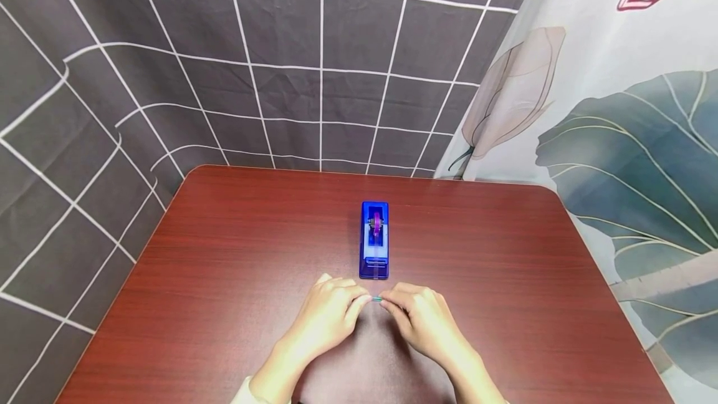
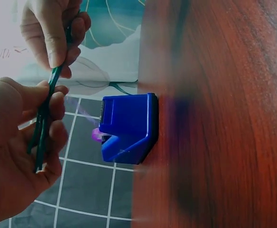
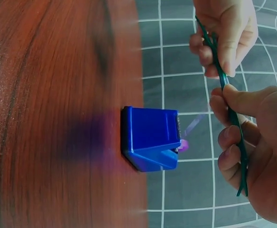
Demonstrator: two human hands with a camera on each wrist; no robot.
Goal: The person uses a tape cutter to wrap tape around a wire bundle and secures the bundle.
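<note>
Closely, the left hand (image 1: pixel 331 307) and the right hand (image 1: pixel 421 317) pinched one slim bundle of green strands (image 2: pixel 42 116) between them, and we saw no slack in either grip: each thumb pressed the bundle against curled fingers, the two sets of tips nearly meeting. Both hands hung raised over the table (image 1: pixel 224 254), knuckles uppermost from the head view, the left forearm coming in from seven o'clock and the right from five.

From the head camera we made out only a short bit of green in the gap; the wrist cameras gave us the bundle's length and its forked ends lying against the palms. They also showed us a purplish strip of tape (image 3: pixel 195 122) slanting up toward the hands; whether it touched the strands we could not tell.

At twelve o'clock from the hands, just beyond them, stood the blue tape dispenser (image 2: pixel 129 128) with its purple roll (image 1: pixel 377 223). Farther out, we had gridded dark cloth (image 1: pixel 286 24) at eleven and leaf-printed cloth (image 1: pixel 634 161) at two.
</note>
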